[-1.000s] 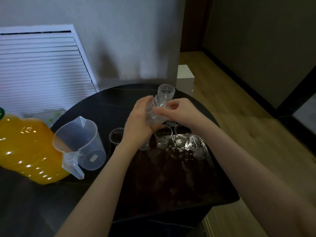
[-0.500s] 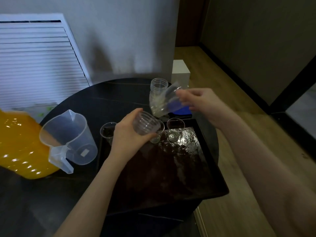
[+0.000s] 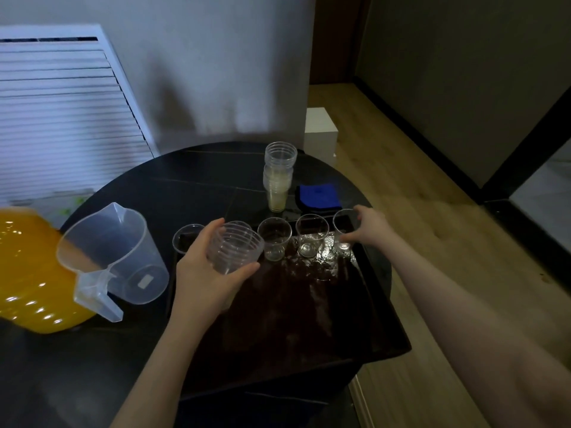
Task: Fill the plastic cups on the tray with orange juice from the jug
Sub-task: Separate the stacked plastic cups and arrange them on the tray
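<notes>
- Head view: the right hand (image 3: 369, 231) curls its fingers round a clear cup (image 3: 344, 231) at the far right corner of the tray (image 3: 386, 319). That cup stands close to the tray's rim, so a careless release could tip it off the edge onto the table (image 3: 191, 180).
- The left hand (image 3: 205, 267) grips a small nested stack of cups (image 3: 236, 251), tilted toward the camera above the tray. The thin plastic looks slippery, and pulling 1 cup free could take 2 at once or drop the lot.
- 3 more empty cups (image 3: 275, 237) stand in the far row; the leftmost (image 3: 187, 239) sits right at the tray's left rim. They are light, and a brushing wrist could topple them.
- The tray surface gleams as if wet, so the cups may slide.
- The jug (image 3: 114, 257) stands empty on the table left of the tray, beside a large orange juice container (image 3: 27, 273). No juice is poured yet; filling light cups from a wide spout risks spills.
</notes>
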